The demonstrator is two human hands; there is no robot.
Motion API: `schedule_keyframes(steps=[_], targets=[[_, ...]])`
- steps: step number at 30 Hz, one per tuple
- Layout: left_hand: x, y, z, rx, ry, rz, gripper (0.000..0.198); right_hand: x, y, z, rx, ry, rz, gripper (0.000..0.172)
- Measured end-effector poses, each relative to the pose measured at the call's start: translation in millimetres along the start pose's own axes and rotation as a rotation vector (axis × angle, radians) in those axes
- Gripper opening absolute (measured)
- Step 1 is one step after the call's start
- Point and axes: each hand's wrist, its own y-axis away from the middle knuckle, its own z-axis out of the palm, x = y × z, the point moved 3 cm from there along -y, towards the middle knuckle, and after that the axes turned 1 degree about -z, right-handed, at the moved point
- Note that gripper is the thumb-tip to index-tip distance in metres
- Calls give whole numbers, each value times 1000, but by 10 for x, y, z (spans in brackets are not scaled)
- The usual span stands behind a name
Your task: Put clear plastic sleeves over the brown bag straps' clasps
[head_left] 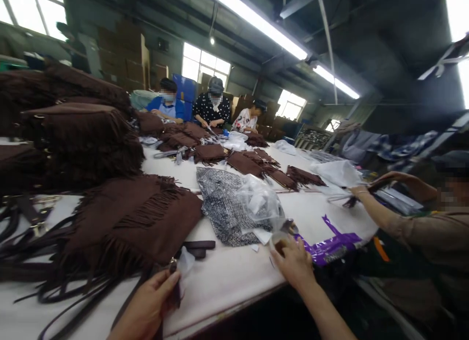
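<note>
My left hand [156,296] is closed at the table's near edge, thumb and fingers pinching a dark brown bag strap [179,292] by its metal clasp [173,265]. A scrap of pale, thin wrapping [187,262] sticks up beside the clasp. Just beyond lies a brown fringed bag [146,220], its long straps trailing to the left. My right hand [296,265] is curled around a roll of tape [277,238], near the table edge. Past that hand, crumpled clear plastic [260,198] rests on a grey speckled cloth or sheet [220,198].
Stacked brown fringed bags [76,130] rise at the left. A purple plastic packet [333,249] lies to the right of my right hand. At far right, a co-worker's arm [381,213] reaches over the table [227,276]. Several people work along the far side among more brown bags [244,163].
</note>
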Motion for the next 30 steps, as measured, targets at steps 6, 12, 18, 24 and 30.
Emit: schedule_keyframes(steps=[6, 12, 18, 24, 30], targets=[[-13, 26, 10, -92, 8, 27, 32, -1079, 223, -161, -253, -833, -148, 52], [8, 63, 47, -149, -59, 49, 32, -2346, 552, 88, -912, -1367, 76, 55], [-43, 18, -40, -159, -103, 79, 34, -2613, 275, 174, -754, -1558, 164, 36], [66, 65, -73, -185, 93, -30, 29, -2276, 315, -78, -610, -1351, -30, 29], [242, 60, -2, -86, 236, -7, 25, -2043, 613, -160, -570, -1060, -146, 23]])
